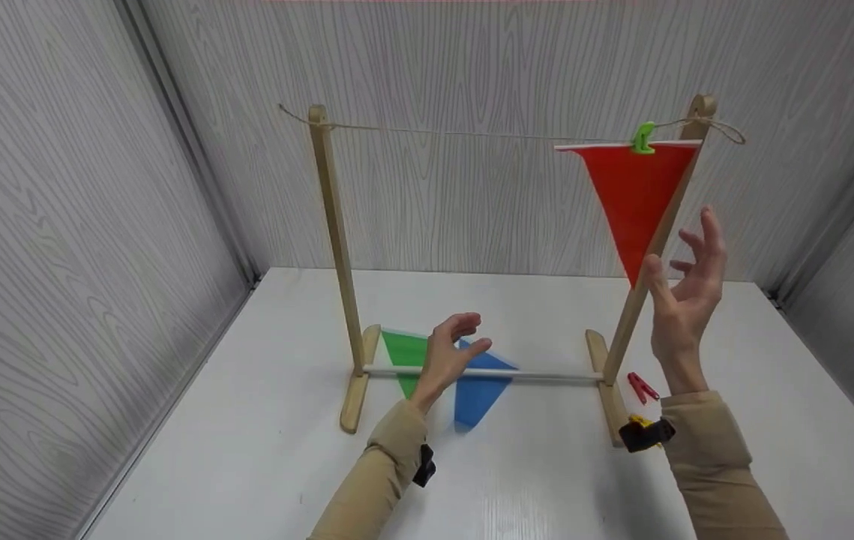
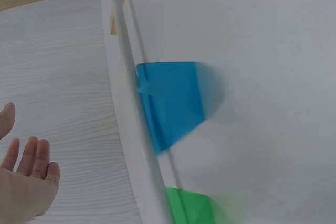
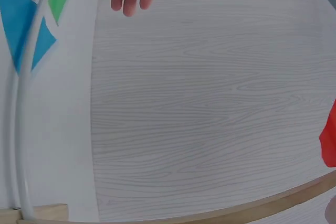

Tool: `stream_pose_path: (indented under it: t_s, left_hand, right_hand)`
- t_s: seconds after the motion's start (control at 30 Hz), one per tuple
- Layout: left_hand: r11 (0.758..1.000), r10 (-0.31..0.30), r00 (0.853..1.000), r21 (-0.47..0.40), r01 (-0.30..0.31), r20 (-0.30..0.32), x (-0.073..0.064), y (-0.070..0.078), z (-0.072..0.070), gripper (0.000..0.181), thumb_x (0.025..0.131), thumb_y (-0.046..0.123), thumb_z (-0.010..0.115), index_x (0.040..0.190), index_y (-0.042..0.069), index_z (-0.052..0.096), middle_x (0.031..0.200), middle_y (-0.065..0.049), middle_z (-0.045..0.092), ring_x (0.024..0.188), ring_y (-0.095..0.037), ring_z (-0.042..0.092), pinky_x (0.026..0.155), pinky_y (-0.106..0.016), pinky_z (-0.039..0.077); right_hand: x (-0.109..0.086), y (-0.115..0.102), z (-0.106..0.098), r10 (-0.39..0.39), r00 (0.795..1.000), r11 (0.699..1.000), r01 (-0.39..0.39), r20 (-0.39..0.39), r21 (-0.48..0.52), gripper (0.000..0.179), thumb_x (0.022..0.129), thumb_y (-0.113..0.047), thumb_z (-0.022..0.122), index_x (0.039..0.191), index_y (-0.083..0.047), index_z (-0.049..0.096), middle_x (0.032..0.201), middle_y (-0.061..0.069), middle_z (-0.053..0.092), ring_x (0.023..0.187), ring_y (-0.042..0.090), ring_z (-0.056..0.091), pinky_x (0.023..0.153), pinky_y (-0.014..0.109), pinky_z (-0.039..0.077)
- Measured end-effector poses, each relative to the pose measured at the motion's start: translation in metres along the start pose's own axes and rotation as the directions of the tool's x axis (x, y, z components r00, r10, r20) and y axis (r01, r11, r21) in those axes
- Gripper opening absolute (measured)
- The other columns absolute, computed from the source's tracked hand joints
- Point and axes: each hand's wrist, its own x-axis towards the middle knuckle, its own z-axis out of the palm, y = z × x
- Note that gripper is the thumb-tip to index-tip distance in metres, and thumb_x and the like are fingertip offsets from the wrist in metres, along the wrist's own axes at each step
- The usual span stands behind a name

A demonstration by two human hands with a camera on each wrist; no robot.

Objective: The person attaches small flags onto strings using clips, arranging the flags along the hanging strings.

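A red triangular pennant point(image 1: 630, 202) hangs point down near the right end of a string point(image 1: 471, 134), held there by a green clothespin point(image 1: 643, 139). My right hand point(image 1: 689, 300) is raised beside the right post, just right of the pennant, fingers spread and holding nothing. Above the crossbar hovers my left hand point(image 1: 449, 352), its fingers loosely bent with nothing between them. Beneath it on the table lie a blue pennant point(image 1: 483, 394) and a green pennant point(image 1: 403, 351), both passing under the crossbar. The left hand hides part of the green one.
The wooden frame has a left post point(image 1: 337, 240), a right post point(image 1: 640, 292) and a white crossbar point(image 1: 546, 375) low between their feet. A red clothespin point(image 1: 642, 388) lies right of the right foot. Something yellow point(image 1: 640, 421) shows partly behind the right wrist camera.
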Motion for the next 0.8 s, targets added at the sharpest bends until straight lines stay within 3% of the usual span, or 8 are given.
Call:
stream_pose_path:
  t_s: [0.23,0.33,0.4,0.47,0.57,0.7,0.8]
  left_hand:
    - [0.993,0.013,0.998,0.119,-0.02,0.054,-0.012,-0.022,-0.006,0.037,0.092,0.006,0.072,0.127,-0.001,0.062,0.126,-0.02,0.067,0.117,-0.036,0.064,0.107,-0.055,0.047]
    - [0.988,-0.002,0.996,0.156,-0.011,0.089,-0.016,-0.029,-0.008,0.036,0.092,0.005,0.071,0.126,-0.001,0.063,0.124,-0.02,0.068,0.117,-0.038,0.063,0.105,-0.056,0.047]
    - [0.983,-0.025,0.992,0.182,0.002,0.124,-0.019,-0.033,-0.009,0.036,0.093,0.005,0.07,0.127,-0.001,0.062,0.124,-0.022,0.067,0.119,-0.04,0.061,0.106,-0.056,0.047]
    - [0.974,-0.053,0.985,0.228,0.014,0.164,-0.023,-0.036,-0.01,0.037,0.094,0.007,0.07,0.129,-0.001,0.061,0.126,-0.021,0.066,0.12,-0.038,0.06,0.106,-0.053,0.048]
    - [0.957,-0.098,0.971,0.289,0.031,0.219,-0.028,-0.04,-0.012,0.039,0.095,0.01,0.069,0.132,0.0,0.059,0.131,-0.018,0.065,0.124,-0.035,0.06,0.108,-0.049,0.048]
    - [0.936,-0.121,0.955,0.351,0.019,0.272,-0.032,-0.044,-0.016,0.039,0.095,0.01,0.07,0.132,0.003,0.06,0.133,-0.014,0.064,0.127,-0.031,0.059,0.111,-0.047,0.046]
    - [0.926,-0.132,0.944,0.377,0.01,0.301,-0.034,-0.045,-0.018,0.04,0.093,0.01,0.072,0.131,0.004,0.061,0.133,-0.013,0.063,0.129,-0.03,0.057,0.113,-0.047,0.044]
  right_hand:
    - [-0.046,0.017,-0.003,0.081,0.993,0.995,-0.076,-0.084,0.061,0.056,0.088,0.005,0.066,0.141,0.0,0.047,0.137,0.006,0.055,0.116,0.024,0.05,0.09,0.026,0.039]
    - [-0.068,0.028,-0.005,0.173,0.982,0.983,-0.167,-0.071,0.083,0.048,0.089,0.009,0.063,0.135,0.003,0.052,0.123,0.008,0.06,0.107,0.018,0.056,0.088,0.02,0.045]
    - [-0.083,0.034,-0.006,0.27,0.962,0.962,-0.267,-0.041,0.053,0.043,0.092,0.008,0.063,0.133,0.005,0.054,0.116,0.006,0.062,0.103,0.016,0.058,0.088,0.017,0.048]
    - [-0.096,0.039,-0.008,0.385,0.923,0.923,-0.385,-0.006,-0.019,0.039,0.094,0.003,0.064,0.132,0.006,0.055,0.111,0.002,0.064,0.1,0.012,0.06,0.088,0.014,0.051]
    - [-0.114,0.047,-0.01,0.54,0.841,0.837,-0.532,0.028,-0.127,0.038,0.097,-0.005,0.064,0.133,0.003,0.055,0.11,-0.002,0.063,0.102,0.011,0.06,0.088,0.012,0.052]
    - [-0.131,0.055,-0.012,0.676,0.734,0.726,-0.65,0.061,-0.223,0.036,0.099,-0.011,0.063,0.132,-0.001,0.052,0.115,0.0,0.062,0.104,0.006,0.059,0.088,0.011,0.052]
    - [-0.141,0.061,-0.013,0.751,0.653,0.651,-0.708,0.099,-0.274,0.034,0.1,-0.01,0.061,0.131,-0.001,0.051,0.125,0.011,0.061,0.103,0.003,0.061,0.088,0.012,0.052]
